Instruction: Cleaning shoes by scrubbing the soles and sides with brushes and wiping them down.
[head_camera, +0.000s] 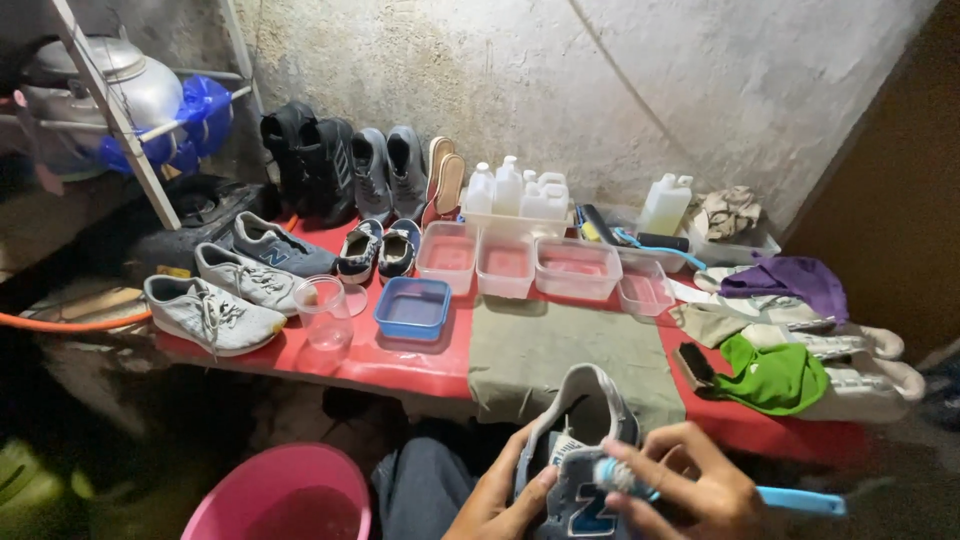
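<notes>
— What is each hand doing?

— The right hand (690, 490) is curled closed around a blue-handled brush (790, 498). Its handle runs out to the right, and its bristle end points left, against the side of a grey sneaker (580, 450). The left hand (500, 495) is half open, fingers wrapped on the shoe's left side, steadying it.

— Where does the shoe lie?

— Low in the view, between the two hands, just in front of the red table (400, 365). Its long axis runs away from the person, opening facing up toward an olive cloth (560, 350).

— And beyond that?

— A blue tub (412, 305) and clear tubs (505, 262) sit farther back, grey shoes (215, 312) to the left, and a pink bucket (285, 495) lower left.
</notes>
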